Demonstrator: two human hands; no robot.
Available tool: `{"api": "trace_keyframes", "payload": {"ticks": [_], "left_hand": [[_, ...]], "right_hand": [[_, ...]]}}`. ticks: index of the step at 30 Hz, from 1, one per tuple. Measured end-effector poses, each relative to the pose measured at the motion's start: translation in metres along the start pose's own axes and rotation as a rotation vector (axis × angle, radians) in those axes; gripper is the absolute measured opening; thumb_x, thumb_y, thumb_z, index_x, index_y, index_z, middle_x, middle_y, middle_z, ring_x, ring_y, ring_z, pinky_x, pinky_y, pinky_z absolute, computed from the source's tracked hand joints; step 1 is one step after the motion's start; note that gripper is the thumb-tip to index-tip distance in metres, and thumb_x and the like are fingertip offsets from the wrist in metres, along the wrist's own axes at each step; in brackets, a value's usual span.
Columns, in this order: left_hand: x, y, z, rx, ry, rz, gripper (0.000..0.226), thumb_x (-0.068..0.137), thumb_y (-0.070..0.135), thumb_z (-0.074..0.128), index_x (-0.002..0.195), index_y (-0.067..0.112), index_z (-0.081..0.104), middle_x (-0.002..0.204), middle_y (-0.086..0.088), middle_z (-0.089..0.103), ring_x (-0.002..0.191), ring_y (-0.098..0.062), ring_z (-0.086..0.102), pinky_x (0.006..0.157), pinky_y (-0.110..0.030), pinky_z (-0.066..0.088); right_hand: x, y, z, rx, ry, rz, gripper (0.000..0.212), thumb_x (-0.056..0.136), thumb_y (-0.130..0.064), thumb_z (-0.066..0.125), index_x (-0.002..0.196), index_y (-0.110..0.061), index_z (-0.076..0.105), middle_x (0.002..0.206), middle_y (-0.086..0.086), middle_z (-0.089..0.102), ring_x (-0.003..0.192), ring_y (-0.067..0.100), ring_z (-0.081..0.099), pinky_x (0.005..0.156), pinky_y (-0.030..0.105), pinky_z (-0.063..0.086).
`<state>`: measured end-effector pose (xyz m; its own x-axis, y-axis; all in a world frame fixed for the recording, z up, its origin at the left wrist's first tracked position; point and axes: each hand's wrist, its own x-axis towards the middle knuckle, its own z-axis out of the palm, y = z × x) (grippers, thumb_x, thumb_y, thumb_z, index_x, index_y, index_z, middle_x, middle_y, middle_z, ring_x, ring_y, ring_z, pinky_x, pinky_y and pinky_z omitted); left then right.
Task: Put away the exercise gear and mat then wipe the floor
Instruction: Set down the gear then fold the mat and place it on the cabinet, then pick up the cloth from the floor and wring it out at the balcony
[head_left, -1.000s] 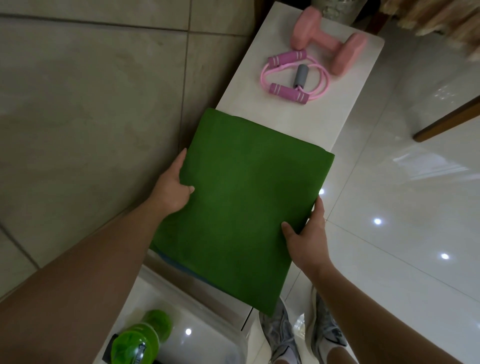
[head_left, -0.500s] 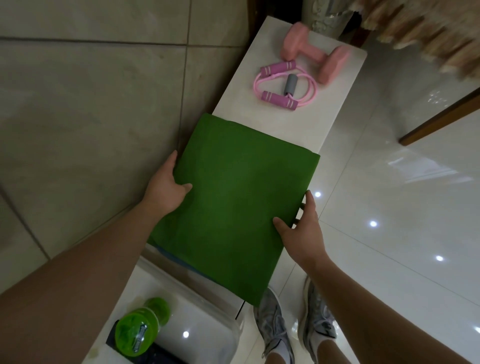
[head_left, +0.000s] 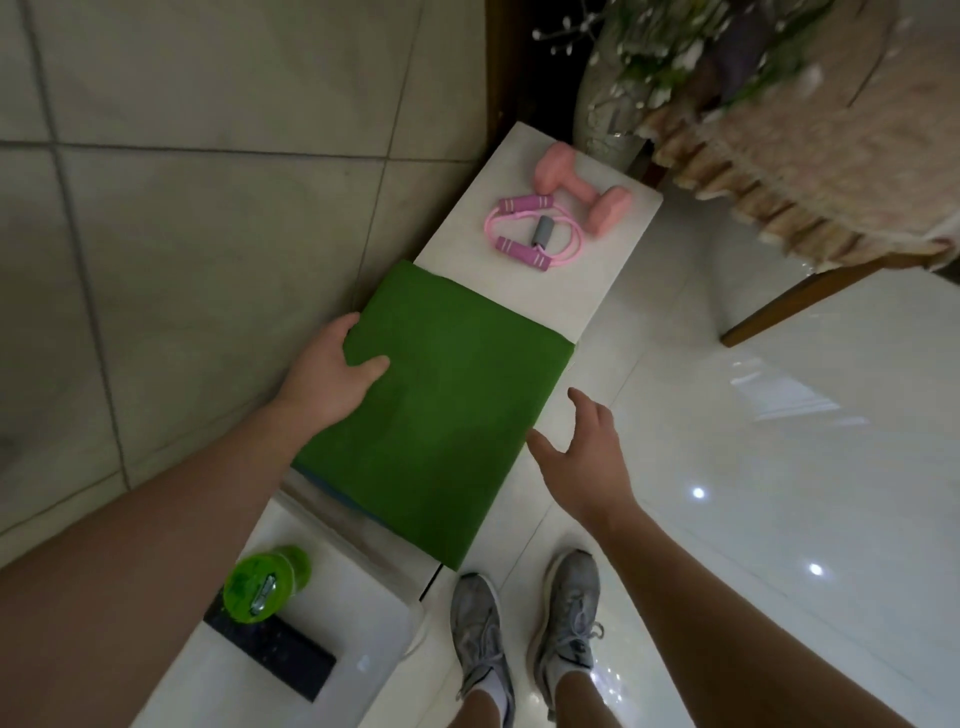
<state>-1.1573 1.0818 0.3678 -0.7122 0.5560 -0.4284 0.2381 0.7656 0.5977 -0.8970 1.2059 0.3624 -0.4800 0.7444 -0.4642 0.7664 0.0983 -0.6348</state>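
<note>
A folded green mat (head_left: 441, 400) lies flat on a white bench (head_left: 597, 291), its near corner hanging over the bench's front end. My left hand (head_left: 332, 374) grips the mat's left edge, thumb on top. Just off the mat's right edge, my right hand (head_left: 582, 457) hovers with fingers spread and holds nothing. A pink dumbbell (head_left: 582, 192) and a pink resistance band with padded handles (head_left: 530, 236) lie at the far end of the bench.
A green bottle (head_left: 262, 582) stands beside a black block (head_left: 275, 649) in a white bin at the lower left. A vase of flowers (head_left: 623, 93) and a fringed table (head_left: 810, 171) stand beyond the bench. My shoes (head_left: 524, 639) rest on the glossy white floor.
My right hand has let go of the mat's right edge and pulled back, fingers spread. The mat now lies settled on the bench. The view has tilted up, showing the vase and table.
</note>
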Motion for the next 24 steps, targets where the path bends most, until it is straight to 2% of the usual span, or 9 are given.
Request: {"api": "trace_keyframes", "payload": {"ticks": [2,5,7,10,16,20,24], "left_hand": [[-0.014,0.02,-0.005,0.022,0.012,0.009,0.059,0.089,0.024,0.07,0.143,0.014,0.047,0.131,0.004,0.055,0.109,-0.011,0.053,0.093,-0.021,0.037],[-0.037,0.049,-0.016,0.013,0.009,0.003,0.064,0.085,0.033,0.071,0.143,0.015,0.048,0.137,-0.005,0.057,0.117,-0.02,0.058,0.103,-0.031,0.043],[-0.053,0.07,-0.024,-0.028,-0.008,-0.012,0.069,0.081,0.043,0.069,0.143,0.019,0.048,0.136,-0.004,0.058,0.117,-0.021,0.059,0.105,-0.039,0.046],[-0.078,0.097,-0.036,-0.05,-0.002,0.011,0.081,0.071,0.062,0.06,0.142,0.026,0.047,0.136,-0.001,0.058,0.12,-0.02,0.058,0.105,-0.044,0.047],[-0.135,0.164,-0.077,0.061,0.01,0.129,0.068,0.086,0.046,0.063,0.146,0.021,0.042,0.144,-0.003,0.051,0.129,-0.022,0.05,0.111,-0.044,0.04],[-0.167,0.204,-0.106,0.204,0.024,0.24,0.064,0.093,0.043,0.058,0.149,0.018,0.039,0.149,-0.003,0.044,0.134,-0.022,0.044,0.112,-0.036,0.036],[-0.202,0.236,-0.125,0.348,0.042,0.363,0.058,0.097,0.041,0.052,0.148,0.015,0.04,0.149,-0.005,0.044,0.136,-0.025,0.041,0.112,-0.038,0.032]], "right_hand": [[-0.008,-0.012,-0.021,-0.052,0.01,-0.027,0.073,0.089,-0.044,0.061,0.149,-0.02,0.028,0.152,0.001,0.032,0.137,0.02,0.034,0.109,0.036,0.034],[-0.023,-0.031,-0.055,-0.136,0.025,-0.066,0.068,0.09,-0.044,0.059,0.147,-0.018,0.034,0.15,0.001,0.036,0.137,0.02,0.033,0.111,0.036,0.032],[-0.033,-0.043,-0.079,-0.197,0.044,-0.088,0.066,0.089,-0.047,0.058,0.145,-0.017,0.038,0.148,0.001,0.039,0.136,0.021,0.033,0.112,0.037,0.033],[-0.05,-0.061,-0.113,-0.255,0.071,-0.096,0.066,0.088,-0.05,0.057,0.143,-0.017,0.041,0.147,0.002,0.041,0.136,0.022,0.032,0.112,0.04,0.033],[-0.098,-0.102,-0.168,-0.364,0.151,-0.14,0.068,0.087,-0.058,0.053,0.142,-0.02,0.043,0.145,0.002,0.044,0.135,0.023,0.035,0.113,0.041,0.031],[-0.133,-0.128,-0.202,-0.412,0.216,-0.187,0.065,0.089,-0.056,0.049,0.142,-0.018,0.043,0.143,0.002,0.046,0.134,0.022,0.035,0.113,0.037,0.028],[-0.166,-0.147,-0.238,-0.465,0.283,-0.213,0.061,0.093,-0.054,0.044,0.141,-0.017,0.043,0.143,0.002,0.046,0.134,0.022,0.034,0.113,0.035,0.024]]}}
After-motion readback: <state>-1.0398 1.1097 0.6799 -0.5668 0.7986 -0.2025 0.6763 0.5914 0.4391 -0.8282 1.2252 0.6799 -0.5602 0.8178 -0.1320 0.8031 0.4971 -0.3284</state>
